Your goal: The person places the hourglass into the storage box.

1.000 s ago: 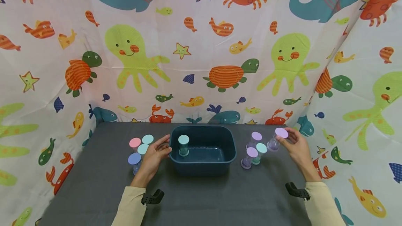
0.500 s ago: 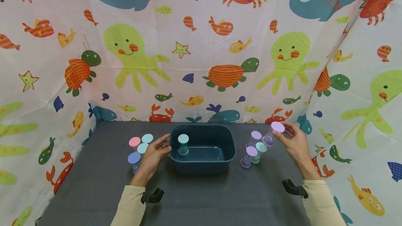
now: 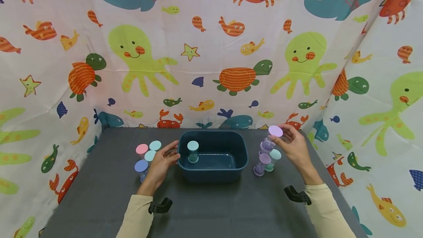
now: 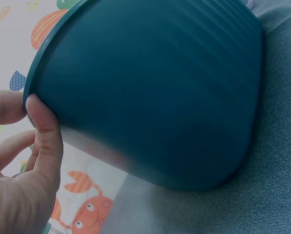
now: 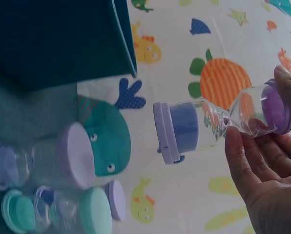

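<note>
A white cloth backdrop [image 3: 205, 58] printed with octopuses, turtles, crabs and fish rose behind a dark grey worktop [image 3: 211, 212]. At the middle of the far side sat a dark blue bin [image 3: 211, 177], with one mint-capped sand timer [image 3: 193, 153] upright inside it, toward the left end. The left hand [image 3: 161, 166] pinched the bin's left rim, a narrow grip with the thumb on the outer wall. The right hand [image 3: 294, 148] held a purple-capped sand timer [image 5: 211, 124] up in the air, to the right of the bin. Its grip took the timer at the upper end: the thumb lay against the purple cap, the fingers along the clear upper bulb toward the waist. The lower bulb, with its purple-blue filling, and the base stuck out beyond the fingers, leftward from the hand and tilted. Near this end stood a cluster on the worktop, a near purple timer [image 3: 262, 164], a mint timer [image 3: 273, 159] and a far purple timer [image 5: 115, 200] partly hidden. Left of the bin, pink, mint and blue timers [image 3: 141, 168] stood close together, partly behind the left hand.
</note>
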`<state>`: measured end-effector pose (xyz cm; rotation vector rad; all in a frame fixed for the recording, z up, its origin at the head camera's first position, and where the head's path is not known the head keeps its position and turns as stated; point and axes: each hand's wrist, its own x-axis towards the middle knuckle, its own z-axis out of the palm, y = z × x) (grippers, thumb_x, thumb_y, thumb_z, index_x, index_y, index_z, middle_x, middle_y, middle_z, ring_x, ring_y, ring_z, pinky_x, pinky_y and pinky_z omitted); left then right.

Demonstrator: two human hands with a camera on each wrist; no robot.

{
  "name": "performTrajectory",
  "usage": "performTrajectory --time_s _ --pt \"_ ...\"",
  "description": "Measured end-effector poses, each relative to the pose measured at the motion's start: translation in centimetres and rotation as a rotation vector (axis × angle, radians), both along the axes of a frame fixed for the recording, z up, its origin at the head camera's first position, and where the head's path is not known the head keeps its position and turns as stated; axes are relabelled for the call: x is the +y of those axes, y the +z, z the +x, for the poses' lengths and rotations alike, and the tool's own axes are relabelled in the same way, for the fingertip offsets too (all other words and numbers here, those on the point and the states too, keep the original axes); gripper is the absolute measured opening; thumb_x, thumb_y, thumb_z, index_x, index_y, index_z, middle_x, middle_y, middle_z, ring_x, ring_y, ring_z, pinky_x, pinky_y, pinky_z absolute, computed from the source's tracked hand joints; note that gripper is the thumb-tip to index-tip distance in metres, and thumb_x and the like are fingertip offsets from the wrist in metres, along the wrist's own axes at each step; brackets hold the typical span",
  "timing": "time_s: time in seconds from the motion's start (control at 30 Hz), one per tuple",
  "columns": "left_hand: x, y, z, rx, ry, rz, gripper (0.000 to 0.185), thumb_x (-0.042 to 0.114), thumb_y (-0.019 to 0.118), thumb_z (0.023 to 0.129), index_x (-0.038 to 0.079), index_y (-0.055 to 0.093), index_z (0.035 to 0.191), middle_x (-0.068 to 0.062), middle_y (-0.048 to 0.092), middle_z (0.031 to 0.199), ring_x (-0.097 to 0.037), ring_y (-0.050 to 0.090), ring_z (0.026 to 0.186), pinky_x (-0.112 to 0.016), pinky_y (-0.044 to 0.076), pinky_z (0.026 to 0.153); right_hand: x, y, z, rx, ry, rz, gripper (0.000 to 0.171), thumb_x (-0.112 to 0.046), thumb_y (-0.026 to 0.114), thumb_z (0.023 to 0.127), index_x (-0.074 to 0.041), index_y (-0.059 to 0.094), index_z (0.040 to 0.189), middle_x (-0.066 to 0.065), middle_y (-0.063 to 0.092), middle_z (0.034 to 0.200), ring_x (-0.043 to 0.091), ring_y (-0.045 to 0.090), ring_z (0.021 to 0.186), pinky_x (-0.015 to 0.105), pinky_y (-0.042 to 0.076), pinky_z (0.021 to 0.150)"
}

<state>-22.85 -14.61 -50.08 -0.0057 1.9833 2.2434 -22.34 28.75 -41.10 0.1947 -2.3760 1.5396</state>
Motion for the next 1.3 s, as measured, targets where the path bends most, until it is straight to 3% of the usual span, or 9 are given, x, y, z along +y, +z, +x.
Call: performTrajectory --time_s 0.37,0.53,0.7,0.9,1.3 --pt "0.1 0.1 0.2 -0.008 0.001 0.009 0.053 0.004 0.060 0.095 0.010 0.046 0.145 -0.020 0.042 0.143 -0.028 0.050 0.119 -0.021 0.053 0.083 -2.3 -0.3 -0.7 -0.014 0.041 -0.078 0.049 -0.018 0.072 0.089 0.000 0.051 0.130 -0.013 0.059 0.113 -0.002 0.058 0.106 0.008 0.047 0.088" --pt "0.1 0.0 0.2 -0.004 -0.001 0.007 0.053 0.003 0.059 0.095 0.010 0.046 0.146 -0.020 0.041 0.144 -0.022 0.052 0.115 -0.020 0.053 0.082 -3.6 -0.3 -0.8 -0.029 0.060 -0.091 0.049 -0.017 0.073 0.089 0.000 0.052 0.130 -0.002 0.059 0.119 -0.001 0.058 0.106 0.008 0.047 0.089" --pt "0.0 0.0 0.2 0.001 0.005 0.003 0.053 0.004 0.058 0.095 0.011 0.046 0.146 -0.018 0.044 0.143 -0.026 0.051 0.117 -0.021 0.053 0.083 -4.9 -0.1 -0.9 -0.037 0.093 -0.085 0.049 -0.014 0.073 0.089 0.001 0.053 0.130 0.014 0.058 0.124 -0.001 0.058 0.104 0.010 0.048 0.088" --pt "-0.1 -0.1 0.1 0.006 0.000 -0.007 0.051 0.002 0.055 0.097 0.013 0.046 0.146 -0.017 0.044 0.143 -0.020 0.052 0.113 -0.021 0.052 0.084 -6.1 -0.1 -1.0 -0.046 0.134 -0.092 0.049 -0.013 0.073 0.088 0.000 0.053 0.131 0.018 0.057 0.127 0.003 0.057 0.109 0.011 0.048 0.092" --pt "0.0 -0.1 0.0 0.003 0.009 -0.017 0.051 0.003 0.057 0.096 0.012 0.047 0.145 -0.016 0.046 0.141 -0.017 0.053 0.110 -0.021 0.053 0.084 -8.6 -0.9 -1.4 -0.067 0.169 -0.082 0.053 -0.019 0.079 0.084 -0.007 0.058 0.130 0.015 0.060 0.128 0.027 0.059 0.116 0.017 0.051 0.092"
